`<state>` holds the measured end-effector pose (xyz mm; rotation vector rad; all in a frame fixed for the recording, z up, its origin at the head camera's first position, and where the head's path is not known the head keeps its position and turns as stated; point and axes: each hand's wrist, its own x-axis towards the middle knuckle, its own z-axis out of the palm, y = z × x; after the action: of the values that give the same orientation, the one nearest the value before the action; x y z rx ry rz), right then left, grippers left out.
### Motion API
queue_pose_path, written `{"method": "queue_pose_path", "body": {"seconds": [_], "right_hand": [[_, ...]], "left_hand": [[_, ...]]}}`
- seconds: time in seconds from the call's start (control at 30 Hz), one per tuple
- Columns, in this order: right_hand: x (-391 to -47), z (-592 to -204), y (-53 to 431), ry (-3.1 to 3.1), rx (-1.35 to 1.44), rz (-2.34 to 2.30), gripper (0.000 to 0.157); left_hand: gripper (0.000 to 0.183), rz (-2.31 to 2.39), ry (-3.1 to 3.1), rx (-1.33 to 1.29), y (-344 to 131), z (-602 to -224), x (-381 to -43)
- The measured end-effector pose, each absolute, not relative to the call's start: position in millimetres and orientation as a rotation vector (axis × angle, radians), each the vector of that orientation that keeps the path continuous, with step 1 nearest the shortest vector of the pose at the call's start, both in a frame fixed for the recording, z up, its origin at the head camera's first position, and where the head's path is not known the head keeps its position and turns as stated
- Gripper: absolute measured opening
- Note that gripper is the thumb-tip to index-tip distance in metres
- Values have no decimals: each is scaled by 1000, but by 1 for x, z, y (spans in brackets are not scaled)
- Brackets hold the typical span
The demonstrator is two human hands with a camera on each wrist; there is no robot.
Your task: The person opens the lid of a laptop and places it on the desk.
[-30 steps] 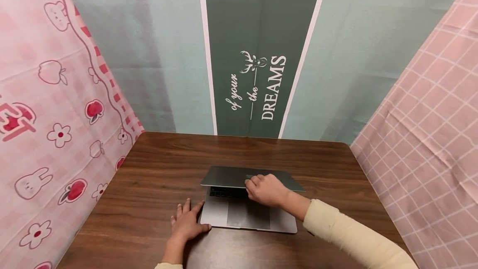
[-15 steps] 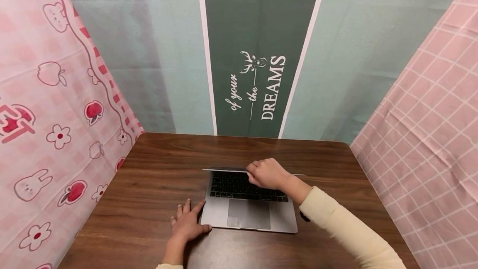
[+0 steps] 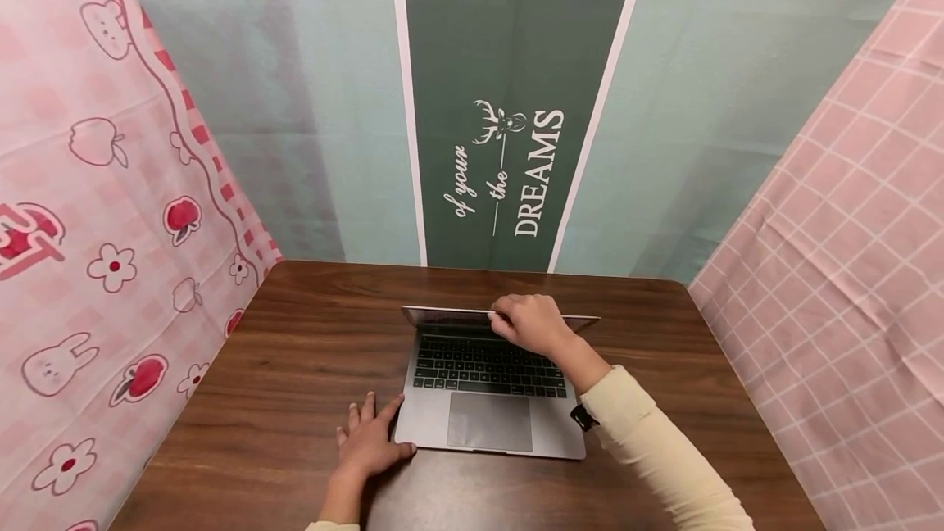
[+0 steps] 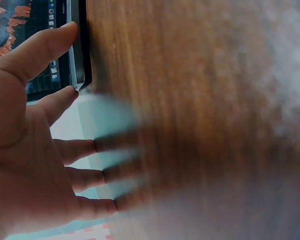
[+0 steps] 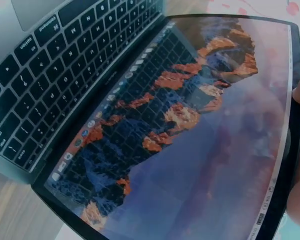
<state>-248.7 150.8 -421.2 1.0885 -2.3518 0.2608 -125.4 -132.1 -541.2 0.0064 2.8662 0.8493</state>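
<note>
A grey laptop [image 3: 490, 420] lies on the wooden table, its lid raised to roughly upright. My right hand [image 3: 533, 324] pinches the top edge of the lid, thumb on the screen side and fingers curled behind. In the right wrist view the lit screen [image 5: 190, 130] shows a mountain wallpaper, with thumb and fingers at its edge. My left hand [image 3: 369, 439] rests spread on the table, thumb and index fingertip at the base's front left corner. The left wrist view shows the left hand's [image 4: 35, 145] straight fingers, with thumb and one fingertip touching the laptop's side.
The brown wooden table [image 3: 310, 334] extends around the laptop. Behind it hangs a green and teal cloth [image 3: 487, 39] with lettering. Pink patterned cloth [image 3: 111, 187] hangs at the left, pink checked cloth [image 3: 833, 211] at the right. A black band [image 3: 584, 418] shows at the right wrist.
The lid has swung up and back from partly lowered, uncovering the keyboard and part of the screen. My right hand moved away with it. The left hand has stayed put.
</note>
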Motion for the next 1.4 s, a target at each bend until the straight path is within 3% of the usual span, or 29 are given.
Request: {"method": "queue_pose_path", "body": {"seconds": [0.4, 0.63, 1.4], "right_hand": [[-262, -412, 140, -2368, 737, 240, 14], [-273, -409, 132, -2357, 655, 6, 25], [-317, -394, 124, -2714, 484, 60, 24]], "left_hand": [[81, 836, 2851, -23, -132, -541, -129], [81, 830, 2868, -13, -132, -541, -129], [81, 833, 2885, -41, -131, -539, -130]]}}
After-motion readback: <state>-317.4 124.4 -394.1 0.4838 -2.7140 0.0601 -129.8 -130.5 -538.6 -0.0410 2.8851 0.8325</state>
